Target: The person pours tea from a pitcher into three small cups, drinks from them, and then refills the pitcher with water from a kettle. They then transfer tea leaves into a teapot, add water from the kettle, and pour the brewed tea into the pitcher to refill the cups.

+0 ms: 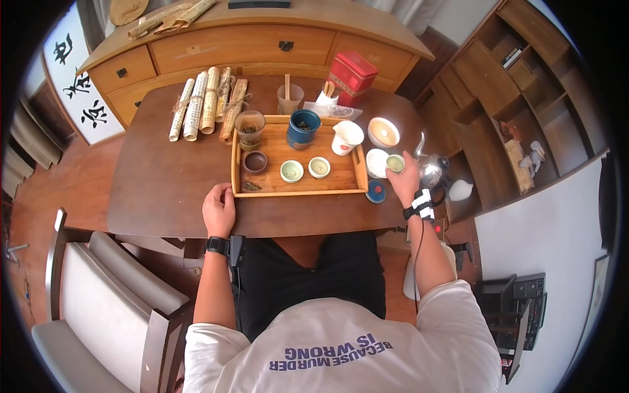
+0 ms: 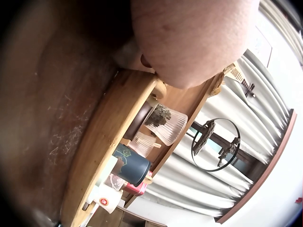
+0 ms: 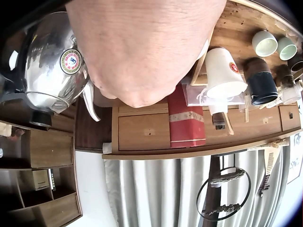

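Observation:
In the head view my right hand [image 1: 407,175] pinches a small pale green teacup [image 1: 395,163] beside a white bowl [image 1: 376,162], right of the wooden tray [image 1: 301,192]. My left hand [image 1: 218,207] rests on the table by the tray's front left corner, fingers loosely curled. Two matching teacups [image 1: 291,171] stand on the tray with a dark brown cup [image 1: 255,162], a blue canister [image 1: 303,134] and a white pitcher [image 1: 348,137]. A ribbed glass [image 1: 249,128] there holds dried leaves. The right wrist view hides the held teacup behind the hand.
A steel kettle [image 1: 431,171] stands close right of my right hand. Nearer me lies a blue round lid [image 1: 375,191]. Behind are a bowl [image 1: 383,132], a red tin [image 1: 352,75] and several rolled bamboo scrolls [image 1: 209,101]. A chair [image 1: 98,314] stands at left.

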Motion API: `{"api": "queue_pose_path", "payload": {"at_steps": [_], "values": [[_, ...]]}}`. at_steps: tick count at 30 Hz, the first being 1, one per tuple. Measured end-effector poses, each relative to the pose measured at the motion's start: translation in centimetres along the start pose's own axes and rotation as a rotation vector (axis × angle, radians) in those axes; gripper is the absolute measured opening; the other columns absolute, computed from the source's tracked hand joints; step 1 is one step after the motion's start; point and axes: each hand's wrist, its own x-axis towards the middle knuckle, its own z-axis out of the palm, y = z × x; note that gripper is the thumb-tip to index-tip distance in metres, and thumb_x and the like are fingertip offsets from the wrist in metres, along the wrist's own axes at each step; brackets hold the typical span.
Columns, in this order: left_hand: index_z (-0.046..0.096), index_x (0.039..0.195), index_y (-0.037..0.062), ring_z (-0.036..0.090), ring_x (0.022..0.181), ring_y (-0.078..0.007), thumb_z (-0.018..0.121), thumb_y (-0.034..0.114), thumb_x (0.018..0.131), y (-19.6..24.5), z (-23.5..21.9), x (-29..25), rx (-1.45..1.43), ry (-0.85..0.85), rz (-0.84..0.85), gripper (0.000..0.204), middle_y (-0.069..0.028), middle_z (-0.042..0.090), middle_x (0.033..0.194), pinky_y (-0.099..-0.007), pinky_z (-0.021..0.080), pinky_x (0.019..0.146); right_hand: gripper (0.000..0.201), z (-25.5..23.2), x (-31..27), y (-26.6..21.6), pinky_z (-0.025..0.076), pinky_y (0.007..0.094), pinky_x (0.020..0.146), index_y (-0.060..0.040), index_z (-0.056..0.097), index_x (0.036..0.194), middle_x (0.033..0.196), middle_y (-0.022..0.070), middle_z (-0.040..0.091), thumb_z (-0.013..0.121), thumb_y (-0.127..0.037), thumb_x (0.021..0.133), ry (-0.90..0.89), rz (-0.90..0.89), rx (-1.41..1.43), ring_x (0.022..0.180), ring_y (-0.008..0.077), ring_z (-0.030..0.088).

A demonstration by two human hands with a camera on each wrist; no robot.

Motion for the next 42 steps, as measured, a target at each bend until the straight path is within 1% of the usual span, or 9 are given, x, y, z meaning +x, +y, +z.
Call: {"api": "queue_pose_path", "payload": {"at_steps": [9, 15, 18, 24, 26, 28, 34, 37, 42], "values": [[0.074, 0.103, 0.0017, 0.07, 0.078, -0.0297, 0.066, 0.012, 0.097, 0.0, 0.1, 0.0, -0.006, 0.035, 0.035, 0.014, -0.0155, 0.073, 0.088, -0.0404, 0.056, 0.077, 0.068, -1.5, 0.6, -1.3, 0.047, 0.0463, 0.107, 0.0065, 0.059, 0.139, 0.129, 0.0233, 0.062, 0.079, -0.001, 0.074, -0.055, -0.055, -0.1, 0.122, 0.0422, 0.058], [0.074, 0.106, 0.0013, 0.073, 0.084, -0.03, 0.065, 0.011, 0.099, 0.4, -0.2, -0.1, -0.004, 0.006, 0.011, 0.015, -0.0169, 0.075, 0.091, -0.0389, 0.056, 0.079, 0.063, -1.6, 1.2, -1.4, 0.047, 0.0466, 0.105, 0.0007, 0.061, 0.138, 0.13, 0.0169, 0.061, 0.076, 0.001, 0.076, -0.074, -0.296, -0.34, 0.123, 0.038, 0.058], [0.074, 0.107, 0.001, 0.074, 0.085, -0.0297, 0.064, 0.011, 0.099, 0.5, -0.3, -0.1, -0.015, -0.007, -0.011, 0.016, -0.0175, 0.075, 0.092, -0.0379, 0.056, 0.079, 0.061, -2.1, 1.2, -2.2, 0.047, 0.0466, 0.105, -0.0001, 0.061, 0.137, 0.13, 0.0179, 0.061, 0.075, -0.002, 0.078, -0.071, -0.342, -0.377, 0.123, 0.0376, 0.058], [0.074, 0.106, 0.0008, 0.074, 0.083, -0.028, 0.065, 0.012, 0.1, 0.0, 0.0, 0.0, 0.002, 0.014, 0.025, 0.016, -0.0168, 0.075, 0.09, -0.0372, 0.056, 0.078, 0.063, -2.3, -0.3, -7.5, 0.05, 0.0457, 0.104, 0.0031, 0.058, 0.14, 0.134, 0.0222, 0.059, 0.077, -0.009, 0.08, -0.118, -0.209, 0.102, 0.122, 0.0408, 0.061], [0.074, 0.106, 0.0009, 0.074, 0.082, -0.0268, 0.065, 0.012, 0.1, -0.1, 0.0, 0.0, -0.005, 0.015, 0.024, 0.016, -0.0164, 0.075, 0.089, -0.0367, 0.056, 0.077, 0.064, -1.0, -1.0, -8.1, 0.051, 0.0462, 0.103, 0.0017, 0.06, 0.138, 0.13, 0.024, 0.063, 0.08, -0.018, 0.08, -0.183, -0.256, 0.182, 0.121, 0.0407, 0.062], [0.074, 0.105, 0.001, 0.073, 0.08, -0.0251, 0.065, 0.011, 0.1, -0.3, 0.2, 0.0, -0.016, 0.026, 0.04, 0.015, -0.0158, 0.075, 0.088, -0.036, 0.056, 0.076, 0.064, -0.4, -1.7, -10.0, 0.051, 0.0475, 0.101, 0.0022, 0.061, 0.136, 0.125, 0.0229, 0.066, 0.081, -0.022, 0.08, -0.282, -0.243, 0.131, 0.118, 0.0404, 0.063], [0.074, 0.105, 0.0008, 0.068, 0.072, -0.0214, 0.066, 0.012, 0.099, -0.1, 0.1, 0.0, -0.023, 0.029, 0.034, 0.015, -0.0136, 0.073, 0.085, -0.0346, 0.055, 0.071, 0.063, 3.6, -2.4, -9.8, 0.041, 0.0459, 0.109, -0.0011, 0.062, 0.137, 0.124, 0.0186, 0.069, 0.082, -0.024, 0.081, -0.316, -0.338, 0.025, 0.119, 0.0352, 0.062], [0.075, 0.102, 0.0021, 0.07, 0.076, -0.0286, 0.066, 0.012, 0.097, 0.5, 0.0, 0.0, -0.033, 0.014, -0.033, 0.014, -0.0152, 0.073, 0.086, -0.0393, 0.056, 0.076, 0.064, 4.3, -2.3, -9.5, 0.039, 0.0472, 0.112, -0.0008, 0.061, 0.138, 0.126, 0.0187, 0.069, 0.082, -0.024, 0.082, -0.356, -0.312, 0.01, 0.122, 0.0351, 0.061], [0.075, 0.102, 0.0026, 0.07, 0.077, -0.0288, 0.066, 0.013, 0.097, 0.4, 0.1, 0.1, -0.004, 0.021, -0.018, 0.014, -0.0152, 0.073, 0.087, -0.0394, 0.056, 0.076, 0.068, 4.6, -2.6, -9.9, 0.033, 0.0505, 0.119, -0.0002, 0.059, 0.14, 0.133, 0.0187, 0.066, 0.083, -0.025, 0.082, -0.327, -0.321, -0.055, 0.131, 0.0337, 0.057]]}}
